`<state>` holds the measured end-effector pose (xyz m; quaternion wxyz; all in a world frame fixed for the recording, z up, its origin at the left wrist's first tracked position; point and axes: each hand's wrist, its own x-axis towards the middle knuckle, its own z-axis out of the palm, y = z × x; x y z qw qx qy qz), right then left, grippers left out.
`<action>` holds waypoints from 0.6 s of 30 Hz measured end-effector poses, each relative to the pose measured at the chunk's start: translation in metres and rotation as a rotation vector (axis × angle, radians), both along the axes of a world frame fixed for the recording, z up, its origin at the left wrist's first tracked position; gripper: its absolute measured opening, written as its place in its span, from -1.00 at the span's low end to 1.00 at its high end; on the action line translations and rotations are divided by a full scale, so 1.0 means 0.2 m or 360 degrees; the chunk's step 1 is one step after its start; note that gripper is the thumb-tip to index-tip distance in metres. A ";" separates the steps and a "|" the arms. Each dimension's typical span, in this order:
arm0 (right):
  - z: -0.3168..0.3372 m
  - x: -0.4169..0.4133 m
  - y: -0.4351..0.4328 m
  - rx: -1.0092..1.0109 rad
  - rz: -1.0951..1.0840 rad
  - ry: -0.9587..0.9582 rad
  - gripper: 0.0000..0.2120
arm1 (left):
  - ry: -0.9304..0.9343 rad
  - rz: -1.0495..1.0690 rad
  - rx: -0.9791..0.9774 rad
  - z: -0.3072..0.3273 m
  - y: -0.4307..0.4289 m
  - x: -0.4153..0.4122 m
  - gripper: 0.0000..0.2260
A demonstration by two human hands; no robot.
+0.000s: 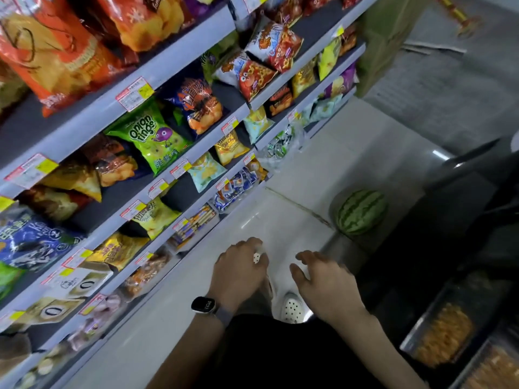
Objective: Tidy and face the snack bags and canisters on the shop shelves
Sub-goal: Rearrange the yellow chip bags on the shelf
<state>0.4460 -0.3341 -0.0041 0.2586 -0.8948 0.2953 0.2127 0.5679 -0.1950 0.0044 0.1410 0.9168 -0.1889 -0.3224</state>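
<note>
Shelves (182, 61) run along the left, sloping away from the camera, and hold the snack bags in rows. Price tags (134, 94) sit on the shelf rims.

- Orange bag (50, 57): top shelf, near the camera, front facing out.
- Onion-ring bag (146, 136): second shelf, tilted, label readable.
- Blue bag (196, 102): just beside the onion-ring bag, further along the same shelf.
- Crab bags (258, 77): further along, tilted at differing angles and overlapping, one above the other.

Both hands are over the floor (280, 214), well apart from the shelves and touching no bag.

- Left hand (238, 270): back up, fingers curled down. A small white dotted piece shows at the knuckles; I cannot tell whether the fingers are holding it. A watch (205, 304) is on this wrist.
- Right hand (328, 284): fingers relaxed and slightly spread, holding nothing.

A white perforated shoe (292, 307) shows between the wrists. A watermelon (361, 211) stands on the floor ahead. Trays (443, 338) of orange snacks lie at lower right.
</note>
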 end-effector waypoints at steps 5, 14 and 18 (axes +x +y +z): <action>-0.06 0.24 -0.19 -0.0049 -0.0013 0.0070 -0.62 | 0.0033 0.0024 -0.0034 -0.05 -0.11 0.22 -0.68; -0.03 0.79 -0.44 -0.0172 -0.0007 0.0092 -0.60 | 0.0132 -0.0089 0.0002 -0.11 -0.28 0.64 -0.69; -0.06 0.98 -0.55 -0.0104 -0.0048 0.0067 -0.61 | 0.0221 -0.0058 0.0031 -0.15 -0.37 0.79 -0.66</action>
